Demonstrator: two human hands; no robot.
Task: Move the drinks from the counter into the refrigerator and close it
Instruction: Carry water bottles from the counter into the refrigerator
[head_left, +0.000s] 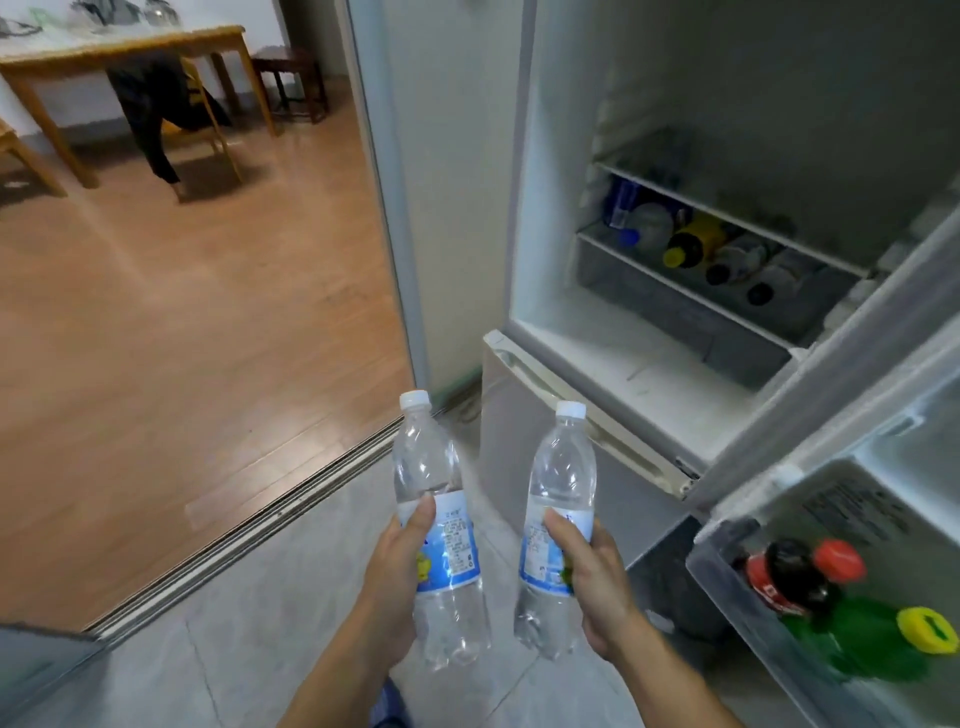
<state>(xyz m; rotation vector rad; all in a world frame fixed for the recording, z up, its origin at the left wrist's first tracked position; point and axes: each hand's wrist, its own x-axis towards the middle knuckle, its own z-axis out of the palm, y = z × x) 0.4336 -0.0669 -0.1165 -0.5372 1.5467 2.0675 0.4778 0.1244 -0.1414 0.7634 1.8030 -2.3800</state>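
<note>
The tall white refrigerator (675, 364) stands open. Just before it, the left hand (395, 587) wraps fingers around one clear plastic water bottle (436, 519), the right hand (592, 582) around another (556, 519). Likely full, heavy, slick; the labelled waist seems the safest grip.

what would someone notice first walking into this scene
Two clear water bottles stand out at bottom centre, one gripped in the left hand and one in the right hand. To the right, the open refrigerator shows bottles lying on a lower shelf, and its door shelf holds a cola bottle and a green bottle.
</note>
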